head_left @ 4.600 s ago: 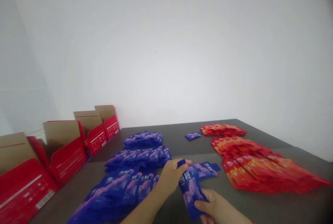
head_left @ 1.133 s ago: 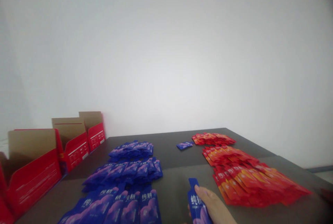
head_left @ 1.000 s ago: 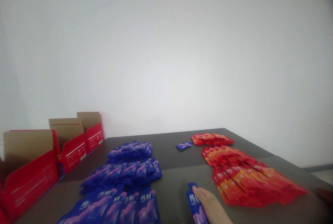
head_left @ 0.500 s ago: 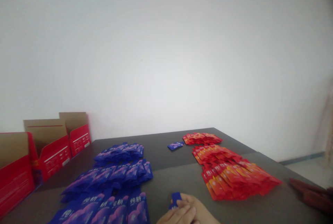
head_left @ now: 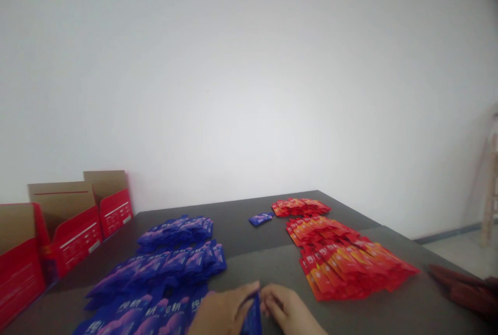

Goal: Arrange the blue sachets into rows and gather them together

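Note:
At the bottom centre, my left hand point(head_left: 222, 312) is closed around a blue sachet point(head_left: 253, 318), thumb along its upper edge. The sachet stands nearly edge-on, its lower part cut off by the frame; whether it is one or several pressed together I cannot tell. My right hand point(head_left: 288, 310) is closed too, its curled fingertips against the sachet's right edge. Overlapping blue sachets point(head_left: 171, 265) lie in rows to the left, the nearest partly behind my left hand. Fanned red-orange sachets point(head_left: 346, 267) lie to the right.
A single blue sachet point(head_left: 260, 219) lies near the back of the dark table point(head_left: 249, 257), beside the farthest red group. Open red cartons point(head_left: 78, 239) line the left side. A dark reddish-brown object point(head_left: 462, 288), blurred, is at the right edge. A white wall point(head_left: 249, 91) stands behind.
My left hand has turned and moved left, now wrapped around the blue sachet. My right hand has drawn to its right edge. The view has shifted slightly.

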Demonstrator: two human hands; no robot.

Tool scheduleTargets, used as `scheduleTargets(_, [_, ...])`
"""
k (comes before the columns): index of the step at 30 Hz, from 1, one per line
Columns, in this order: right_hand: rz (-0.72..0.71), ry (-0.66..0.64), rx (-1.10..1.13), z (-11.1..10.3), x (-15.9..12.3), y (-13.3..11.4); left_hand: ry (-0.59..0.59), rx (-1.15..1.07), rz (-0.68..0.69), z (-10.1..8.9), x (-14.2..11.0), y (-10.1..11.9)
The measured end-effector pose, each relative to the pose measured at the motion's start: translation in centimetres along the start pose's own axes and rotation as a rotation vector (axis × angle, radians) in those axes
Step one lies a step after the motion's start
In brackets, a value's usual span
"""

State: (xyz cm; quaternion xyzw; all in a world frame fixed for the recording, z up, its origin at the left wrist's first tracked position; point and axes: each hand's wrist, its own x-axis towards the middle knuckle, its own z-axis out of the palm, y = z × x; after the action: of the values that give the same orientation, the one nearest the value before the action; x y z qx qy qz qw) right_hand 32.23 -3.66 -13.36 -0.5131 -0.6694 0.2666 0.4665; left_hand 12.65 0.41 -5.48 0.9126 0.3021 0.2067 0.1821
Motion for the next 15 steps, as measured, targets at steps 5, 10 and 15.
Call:
scheduleTargets(5, [-0.026, -0.043, -0.111, 0.2, 0.0, -0.4, 0.134, 0.089, -0.212, -6.7, 0.4, -1.8])
scheduleTargets(10, [-0.067, -0.061, -0.153, 0.2, 0.0, -0.3, 0.220, 0.325, 0.008, -6.4, -1.2, -4.7])
scheduleTargets(15, [-0.110, -0.098, -0.175, 0.2, -0.5, -0.2, -0.102, 0.455, 0.204, -3.5, -4.1, -5.3])
